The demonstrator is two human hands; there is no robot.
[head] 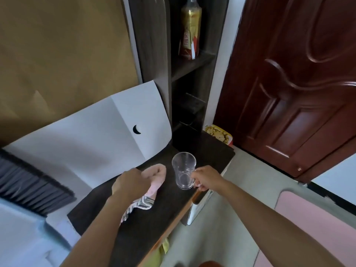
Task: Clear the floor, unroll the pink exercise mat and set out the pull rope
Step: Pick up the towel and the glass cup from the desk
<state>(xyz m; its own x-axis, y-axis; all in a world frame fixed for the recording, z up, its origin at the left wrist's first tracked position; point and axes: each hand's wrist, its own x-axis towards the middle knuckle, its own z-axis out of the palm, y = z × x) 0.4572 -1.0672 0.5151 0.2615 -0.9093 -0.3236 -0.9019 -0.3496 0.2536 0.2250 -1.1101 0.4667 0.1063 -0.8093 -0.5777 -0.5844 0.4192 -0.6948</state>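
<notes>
My right hand (205, 178) grips the handle of a clear glass mug (184, 170), which stands upright on or just above the dark desk top (208, 149). My left hand (131, 182) is closed on a pink cloth with a striped end (156, 176) that lies on the same desk top, left of the mug. A pink exercise mat (316, 212) lies flat on the floor at the lower right, partly hidden by my right forearm. No pull rope shows.
A large white paper sheet (92, 137) covers the desk's left part. A dark shelf unit (192, 70) with a drink bottle (189, 29) stands behind. A red-brown door (292, 89) is at the right. A yellow snack packet (219, 134) sits by the desk corner. Pale floor (240, 170) lies between.
</notes>
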